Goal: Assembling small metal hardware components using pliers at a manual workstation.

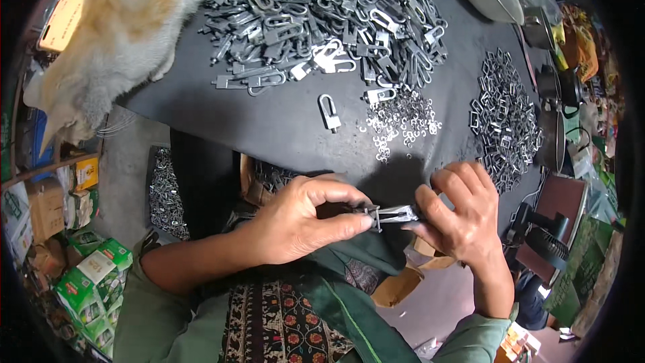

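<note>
Pinches a partly hidden dark metal fitting [377, 219] in the left hand [306, 220] by the near edge of the table [269, 121]; grasps a blurred plier-like tool [402, 214], mostly covered, in the right hand [463, 214].

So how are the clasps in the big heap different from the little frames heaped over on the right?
Size: each clasp is clearly longer than a frame.
Shape: the clasps have a long rounded loop with a solid block at one end; the frames are short, roughly rectangular outlines.
Heap: the clasps spread wide, while the frames form a narrower heap.
Both are grey, metallic-looking and piled on the dark table.
</note>
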{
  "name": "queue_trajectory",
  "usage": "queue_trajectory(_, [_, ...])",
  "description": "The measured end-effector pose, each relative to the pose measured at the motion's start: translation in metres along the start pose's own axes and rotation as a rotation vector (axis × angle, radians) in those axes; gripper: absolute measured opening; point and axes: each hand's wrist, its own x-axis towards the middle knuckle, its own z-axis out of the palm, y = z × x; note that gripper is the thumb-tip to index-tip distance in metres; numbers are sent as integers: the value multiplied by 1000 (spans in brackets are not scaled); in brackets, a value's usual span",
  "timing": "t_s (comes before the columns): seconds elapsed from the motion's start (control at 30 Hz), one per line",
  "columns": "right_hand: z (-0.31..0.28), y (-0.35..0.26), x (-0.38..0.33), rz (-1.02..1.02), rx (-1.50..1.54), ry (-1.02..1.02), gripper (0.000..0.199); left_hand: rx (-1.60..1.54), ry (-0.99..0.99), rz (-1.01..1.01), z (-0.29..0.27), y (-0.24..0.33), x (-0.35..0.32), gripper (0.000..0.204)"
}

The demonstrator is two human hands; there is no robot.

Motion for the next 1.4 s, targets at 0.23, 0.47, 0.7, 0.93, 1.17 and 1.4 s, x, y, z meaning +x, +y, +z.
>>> queue_trajectory(0.23, [13,-36,-31,160,104,-29,34,1065,280,361,-9,38,-12,33])
queue_trajectory(0.47, [32,-66,-30,409,108,-34,30,1831,800,323,-69,124,138,10])
queue_trajectory(0.7, [27,-20,-83,634,119,176,22,2063,696,496,-91,126,95,28])
queue_trajectory(0.93, [41,40,-100,1122,-201,402,20,360,836,458,-92,74,39,45])
queue_trajectory(1.17, [48,42,-82,1188,-345,230,25,-486,520,151,-46,17,-13,43])
queue_trajectory(1.4, [47,42,-89,1008,-449,253,19,-544,114,-12,0,0,5,43])
